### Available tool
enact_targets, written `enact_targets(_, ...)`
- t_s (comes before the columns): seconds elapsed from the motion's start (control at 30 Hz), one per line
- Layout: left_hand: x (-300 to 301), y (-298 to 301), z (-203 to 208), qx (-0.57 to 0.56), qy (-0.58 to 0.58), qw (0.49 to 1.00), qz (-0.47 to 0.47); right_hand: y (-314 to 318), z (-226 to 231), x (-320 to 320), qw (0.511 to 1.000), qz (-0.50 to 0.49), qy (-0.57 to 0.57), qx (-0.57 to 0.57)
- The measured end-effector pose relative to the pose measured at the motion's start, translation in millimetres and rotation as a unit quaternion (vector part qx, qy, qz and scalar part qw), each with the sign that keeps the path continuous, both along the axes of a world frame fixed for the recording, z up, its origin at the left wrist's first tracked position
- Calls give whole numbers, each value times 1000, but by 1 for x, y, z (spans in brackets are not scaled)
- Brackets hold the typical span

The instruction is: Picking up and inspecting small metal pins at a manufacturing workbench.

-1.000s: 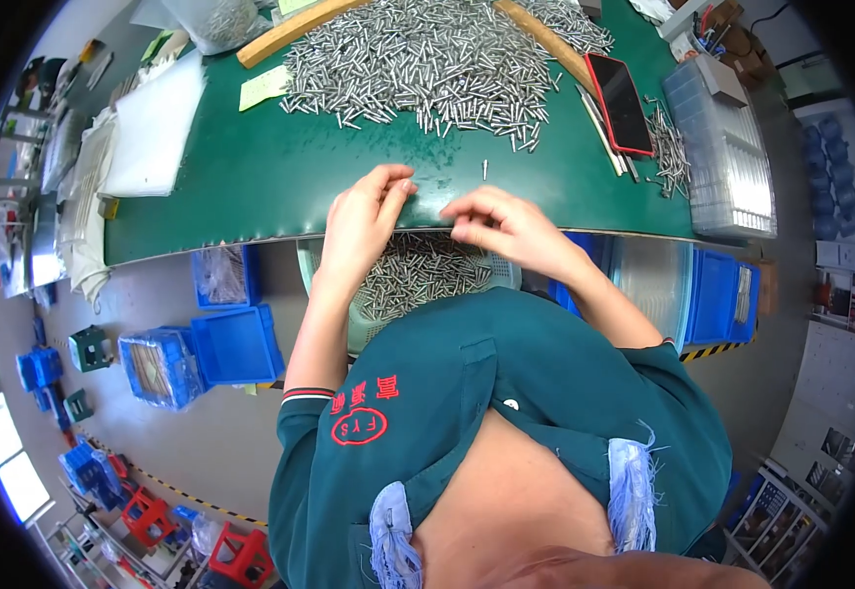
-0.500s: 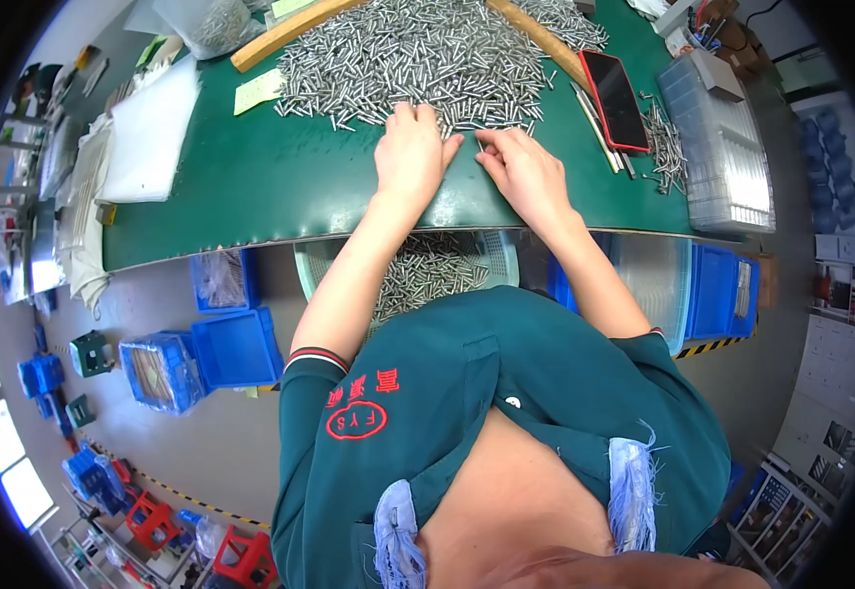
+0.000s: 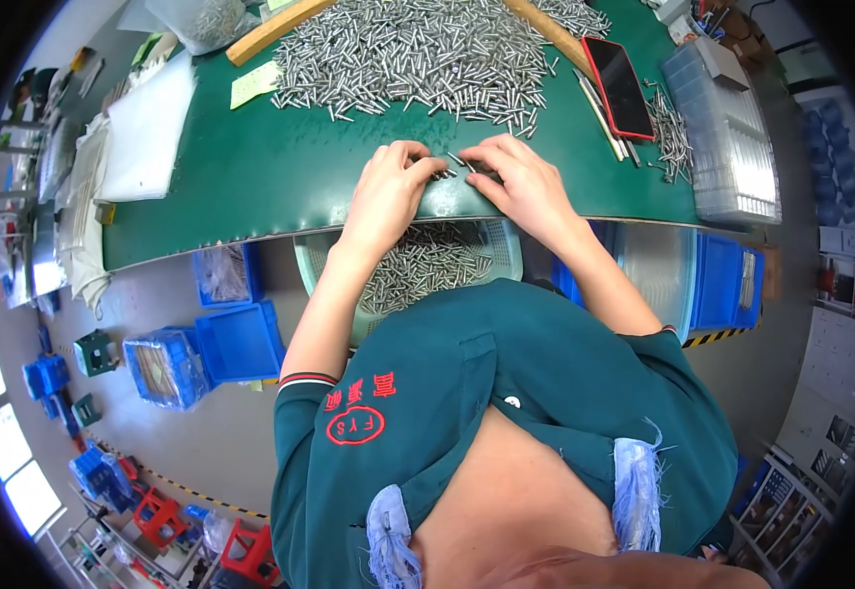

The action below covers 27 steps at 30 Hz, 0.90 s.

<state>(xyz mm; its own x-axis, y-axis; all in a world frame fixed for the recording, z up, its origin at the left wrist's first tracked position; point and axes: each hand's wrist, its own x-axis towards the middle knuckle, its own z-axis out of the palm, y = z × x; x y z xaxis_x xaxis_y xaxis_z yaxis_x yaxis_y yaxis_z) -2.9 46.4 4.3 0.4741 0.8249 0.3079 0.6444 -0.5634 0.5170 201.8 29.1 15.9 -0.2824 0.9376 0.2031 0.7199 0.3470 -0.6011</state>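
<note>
Pulled the left hand (image 3: 388, 187) and the right hand (image 3: 526, 191) back in the last half second, away from the near edge of the big pile of metal pins (image 3: 408, 59) and toward the front of the green table (image 3: 270, 167). Showed a small cluster of pins (image 3: 443, 175) at the left fingertips, not visible half a second earlier, with fingers curled and thumb closed on them. Faced the right hand toward the left, just apart from it, with a single pin (image 3: 461, 161) slanting by the thumb and forefinger. Could not make out, at so small a size, whether gripped there or merely touched.

Left the pile beyond the fingertips, heaped mostly between two wooden strips (image 3: 275, 31), with bare green surface in between. Meant, judging from this, a few pieces parted from the bulk and brought within reach of both hands at once: handling a few pins, no longer reaching into the heap.

Stopped short of the table's front edge, with the pale green basket (image 3: 508, 257) below it, holding many similar pins. Had hung nearer that edge a second earlier, above the basket. Kept the red-edged phone (image 3: 619, 86) and the yellow-green slip (image 3: 255, 85) in place beside the pile.
</note>
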Motion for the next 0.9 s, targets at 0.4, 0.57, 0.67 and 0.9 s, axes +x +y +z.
enact_targets(0.4,-5,-9,-6,1,2,994,105,2,-4,-5,997,72,0,24)
enact_targets(0.57,-2,-14,1,-4,-36,998,57,4,0,-13,996,61,-34,51)
enact_targets(0.67,1,-18,5,2,-3,998,64,7,-5,-14,994,65,-47,78)
enact_targets(0.9,-2,-18,-3,18,17,997,71,0,-4,-7,992,64,-53,96)
